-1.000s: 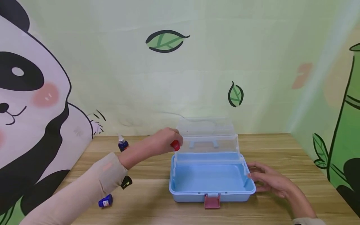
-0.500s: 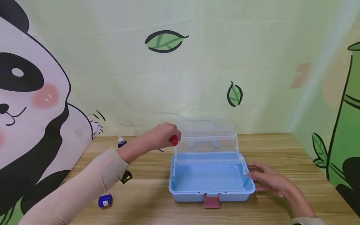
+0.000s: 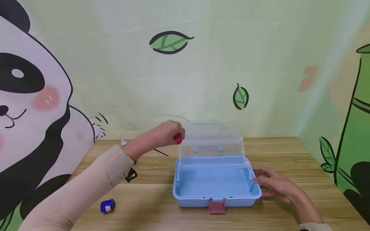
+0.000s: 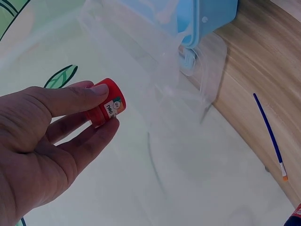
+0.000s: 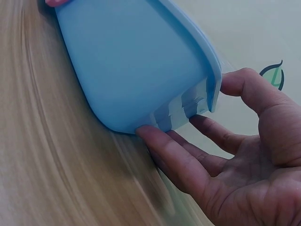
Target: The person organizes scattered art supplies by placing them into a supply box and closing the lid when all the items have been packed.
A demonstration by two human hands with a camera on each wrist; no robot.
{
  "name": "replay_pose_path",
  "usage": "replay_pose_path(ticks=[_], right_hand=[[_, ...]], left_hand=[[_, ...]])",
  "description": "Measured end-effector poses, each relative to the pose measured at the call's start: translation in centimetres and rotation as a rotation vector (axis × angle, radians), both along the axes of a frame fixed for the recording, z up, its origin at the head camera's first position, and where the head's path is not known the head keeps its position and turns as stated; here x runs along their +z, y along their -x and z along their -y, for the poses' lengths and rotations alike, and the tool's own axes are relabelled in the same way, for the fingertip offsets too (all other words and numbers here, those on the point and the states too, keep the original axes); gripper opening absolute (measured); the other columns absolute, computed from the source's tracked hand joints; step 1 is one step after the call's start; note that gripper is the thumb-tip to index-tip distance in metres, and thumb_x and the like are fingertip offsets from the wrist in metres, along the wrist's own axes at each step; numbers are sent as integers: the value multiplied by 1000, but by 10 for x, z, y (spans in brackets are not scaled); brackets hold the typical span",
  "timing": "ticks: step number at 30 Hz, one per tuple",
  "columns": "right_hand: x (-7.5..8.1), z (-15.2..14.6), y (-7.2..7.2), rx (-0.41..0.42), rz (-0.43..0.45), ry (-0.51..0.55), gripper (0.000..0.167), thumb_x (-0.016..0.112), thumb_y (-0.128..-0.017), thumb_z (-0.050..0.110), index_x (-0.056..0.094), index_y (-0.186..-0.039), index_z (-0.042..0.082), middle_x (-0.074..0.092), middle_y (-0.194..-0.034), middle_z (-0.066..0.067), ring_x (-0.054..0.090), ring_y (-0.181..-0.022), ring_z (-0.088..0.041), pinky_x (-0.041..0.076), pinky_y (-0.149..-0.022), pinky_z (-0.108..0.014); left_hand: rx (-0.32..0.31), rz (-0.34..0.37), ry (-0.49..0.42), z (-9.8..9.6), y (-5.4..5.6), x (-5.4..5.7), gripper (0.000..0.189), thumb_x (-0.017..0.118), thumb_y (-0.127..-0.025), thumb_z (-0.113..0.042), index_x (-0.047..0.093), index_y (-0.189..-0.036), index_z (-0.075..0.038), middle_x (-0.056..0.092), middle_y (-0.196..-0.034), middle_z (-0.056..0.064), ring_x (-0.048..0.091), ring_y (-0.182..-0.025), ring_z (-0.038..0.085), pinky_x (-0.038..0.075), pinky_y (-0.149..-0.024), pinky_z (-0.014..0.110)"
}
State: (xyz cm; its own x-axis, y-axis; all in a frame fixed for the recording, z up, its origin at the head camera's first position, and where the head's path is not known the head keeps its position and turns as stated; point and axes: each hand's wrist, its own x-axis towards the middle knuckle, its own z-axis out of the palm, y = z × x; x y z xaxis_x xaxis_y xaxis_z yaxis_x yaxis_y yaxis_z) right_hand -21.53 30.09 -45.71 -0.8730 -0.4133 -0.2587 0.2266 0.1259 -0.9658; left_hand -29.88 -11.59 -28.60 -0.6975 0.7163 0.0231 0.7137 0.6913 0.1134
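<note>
Head: left hand (image 3: 169, 133) is pinching a red jar (image 3: 179, 139), held up off the tabletop (image 3: 283, 157). Jar hangs under the fingers, by the left edge of the clear lid (image 3: 216, 148); can't tell if they touch. Lid is folded back; the blue box (image 3: 217, 202) sits right of and below that hand, pink latch (image 3: 217, 206) facing the wearer. Right hand (image 3: 277, 185) is at the box's right end, fingers apart. Paintbrush (image 3: 161, 152) lies below the left hand. Blue jar (image 3: 108, 206) is well apart from that hand, left and nearer the wearer. Black item (image 3: 132, 175) shows just beside the left cuff, partly hidden; a white nozzle (image 3: 123, 141) peeks out behind the forearm.

Left wrist: thumb on one side of the red jar, fingers on the other, label visible. Box and lid are past the fingertips, up and right in view. Brush well apart, farther right.

Right wrist: digits spread, fingertips touching the box's end wall and rim, palm off it. Tabletop left of the hand.
</note>
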Motion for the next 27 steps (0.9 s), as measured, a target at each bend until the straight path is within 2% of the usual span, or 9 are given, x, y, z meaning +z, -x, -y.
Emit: replay_pose_path(ticks=[6,12,27], right_hand=[[2,-1,3,1,16,-16,77,62,-104,17,18,-161,-14,39,-154,-36,64,-120,-29,61,-93,-54],[3,-2,3,4,17,-21,77,62,-104,17,20,-160,-14,41,-153,-35,64,-120,-29,61,-93,-54],[5,-1,5,-9,27,-39,74,64,-103,17,25,-159,-11,43,-152,-34,63,-120,-28,61,-93,-53]], left_hand=[[35,21,7,-1,6,3,20,81,-89,7,77,-107,-1,72,-109,13,67,-102,30,62,-86,33],[33,14,-6,-2,15,5,18,79,-90,10,78,-105,1,75,-106,14,68,-97,28,62,-84,33],[62,52,17,-20,40,6,17,75,-92,11,77,-106,2,75,-105,14,68,-94,26,61,-85,31]])
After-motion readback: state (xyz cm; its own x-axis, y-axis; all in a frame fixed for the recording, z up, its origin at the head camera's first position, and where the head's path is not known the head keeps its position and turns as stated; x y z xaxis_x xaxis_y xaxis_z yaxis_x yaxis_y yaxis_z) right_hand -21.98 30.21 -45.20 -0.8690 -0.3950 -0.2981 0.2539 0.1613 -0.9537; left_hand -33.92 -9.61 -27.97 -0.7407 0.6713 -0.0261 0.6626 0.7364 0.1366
